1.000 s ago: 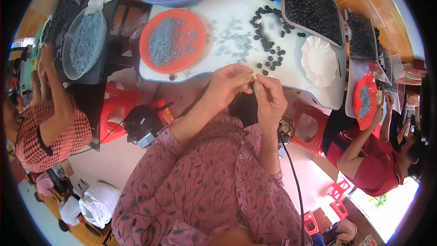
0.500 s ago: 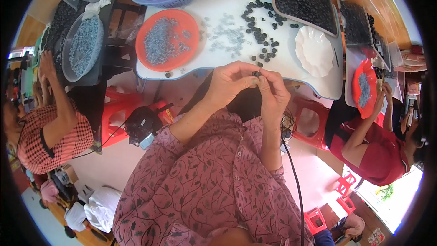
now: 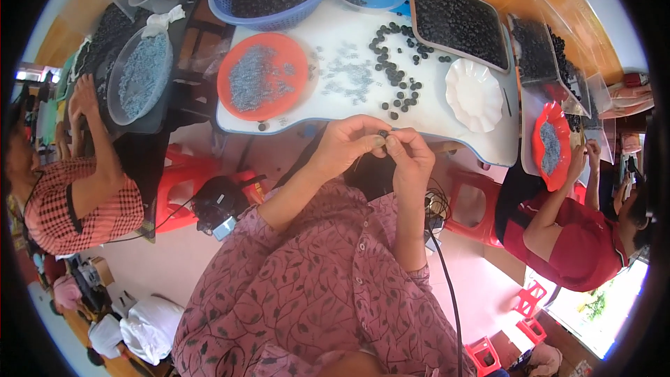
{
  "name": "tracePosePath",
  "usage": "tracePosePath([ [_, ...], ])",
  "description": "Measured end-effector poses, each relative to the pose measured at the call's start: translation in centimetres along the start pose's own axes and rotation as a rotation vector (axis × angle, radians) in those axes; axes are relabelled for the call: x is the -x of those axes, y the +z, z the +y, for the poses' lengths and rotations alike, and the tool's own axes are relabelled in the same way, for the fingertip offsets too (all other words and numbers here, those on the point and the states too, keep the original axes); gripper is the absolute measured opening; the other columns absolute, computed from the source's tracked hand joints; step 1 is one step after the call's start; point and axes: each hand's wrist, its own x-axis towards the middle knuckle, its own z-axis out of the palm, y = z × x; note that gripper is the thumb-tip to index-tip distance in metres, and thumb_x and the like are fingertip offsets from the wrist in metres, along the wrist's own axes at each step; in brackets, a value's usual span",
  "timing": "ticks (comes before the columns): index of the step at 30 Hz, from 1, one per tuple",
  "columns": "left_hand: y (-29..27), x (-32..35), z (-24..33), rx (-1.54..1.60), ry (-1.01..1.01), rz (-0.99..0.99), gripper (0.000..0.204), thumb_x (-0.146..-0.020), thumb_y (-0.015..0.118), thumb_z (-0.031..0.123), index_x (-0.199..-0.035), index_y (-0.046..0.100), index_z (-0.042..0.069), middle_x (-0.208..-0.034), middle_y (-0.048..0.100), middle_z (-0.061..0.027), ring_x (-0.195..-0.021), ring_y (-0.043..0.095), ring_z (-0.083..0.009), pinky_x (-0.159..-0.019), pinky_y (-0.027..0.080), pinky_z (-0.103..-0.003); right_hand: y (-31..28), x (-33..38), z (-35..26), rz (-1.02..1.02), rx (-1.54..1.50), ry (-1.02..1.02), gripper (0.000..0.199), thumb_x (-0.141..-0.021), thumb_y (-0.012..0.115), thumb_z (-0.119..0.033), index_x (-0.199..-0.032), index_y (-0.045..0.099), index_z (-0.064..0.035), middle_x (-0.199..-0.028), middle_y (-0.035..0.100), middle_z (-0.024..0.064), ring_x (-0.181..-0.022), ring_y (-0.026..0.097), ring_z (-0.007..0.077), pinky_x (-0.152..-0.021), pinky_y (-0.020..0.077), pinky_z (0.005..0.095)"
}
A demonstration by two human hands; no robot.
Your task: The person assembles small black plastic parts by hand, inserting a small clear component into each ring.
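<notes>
Now, head view: a black part (image 3: 383, 133) held at the near edge of the desk (image 3: 433, 113).
Left hand (image 3: 345, 146) and right hand (image 3: 412, 158) each pinch it, both grips narrow; a red plate (image 3: 299, 63) near the desk's left edge, a white dish (image 3: 474, 95) near its right.

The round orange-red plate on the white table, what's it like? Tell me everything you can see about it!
The plate is round and looks shallow, with a plain rim, and seems to be plastic. It lies flat and right side up on the left part of the white table, near the front edge. Small pale bluish pieces rest on it, heaped mostly toward its left, with bare orange-red showing around them. Neither the left hand nor the right hand touches it.
</notes>
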Motion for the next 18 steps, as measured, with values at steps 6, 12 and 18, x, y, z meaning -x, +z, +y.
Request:
tracePosePath([
  [6, -0.1, 0.5, 0.6, -0.007, -0.062, -0.021, 0.021, -0.092, 0.059, 0.001, -0.111, 0.062, -0.005, -0.091, 0.066, -0.0066, -0.075, 0.062, -0.0106, -0.07, 0.053, -0.023, -1.2, -0.1, 0.9, -0.054, -0.193, 0.126, 0.004, -0.086, 0.066, -0.002, -0.086, 0.064, 0.0007, -0.079, 0.062, 0.0016, -0.073, 0.053, 0.0073, -0.069, 0.0429, 0.0214],
  [12, -0.8, -0.1, 1.2, -0.03, -0.086, -0.025, 0.02, -0.091, 0.06, 0.002, -0.11, 0.063, -0.003, -0.09, 0.066, -0.0063, -0.071, 0.063, -0.0109, -0.068, 0.054, -0.024, -0.9, -0.2, 1.4, -0.044, -0.209, 0.175, 0.006, -0.088, 0.066, -0.006, -0.086, 0.065, -0.001, -0.08, 0.061, -0.0015, -0.071, 0.049, 0.0058, -0.067, 0.0398, 0.0202],
  [18, -5.0, -3.0, 5.2, -0.108, 0.052, 0.339, 0.025, -0.087, 0.064, 0.009, -0.11, 0.064, -0.001, -0.088, 0.066, -0.0074, -0.068, 0.064, -0.0141, -0.064, 0.053, -0.026, -0.1, 0.3, 1.5, -0.068, 0.0, 0.241, 0.008, -0.088, 0.066, -0.004, -0.095, 0.068, -0.0006, -0.083, 0.062, -0.0023, -0.075, 0.053, 0.004, -0.069, 0.0427, 0.0184],
])
